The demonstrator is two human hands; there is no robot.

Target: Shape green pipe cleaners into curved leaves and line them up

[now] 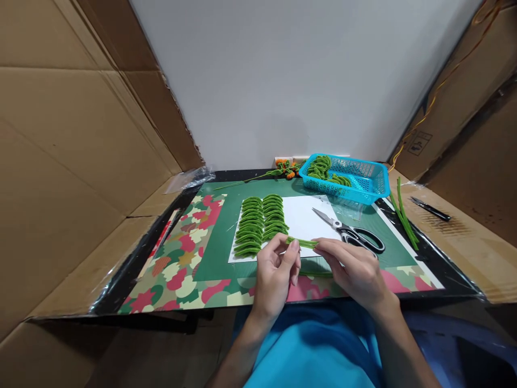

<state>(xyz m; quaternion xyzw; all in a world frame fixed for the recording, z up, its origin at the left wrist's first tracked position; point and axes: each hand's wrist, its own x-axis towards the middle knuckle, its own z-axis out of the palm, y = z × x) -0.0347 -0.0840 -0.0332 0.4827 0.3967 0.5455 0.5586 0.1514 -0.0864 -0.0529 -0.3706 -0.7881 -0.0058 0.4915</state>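
Observation:
My left hand [278,264] and my right hand [353,264] pinch the two ends of a short, folded green pipe cleaner [302,243], held level above the near edge of the white paper [301,215]. On that paper lie two columns of curved green pipe-cleaner leaves [251,226], just beyond my left hand. Scissors [337,223] with black and grey handles rest open beyond my right hand, which hides part of a handle. Below my hands another green pipe cleaner [317,274] lies on the table, partly covered.
A blue plastic basket [365,195] holding more green leaves stands at the back right. Orange flowers on a green stem [270,173] lie at the back. To the right are long green pipe cleaners [404,215] and black-handled pliers or cutters [431,209]. Cardboard walls [60,134] flank the table.

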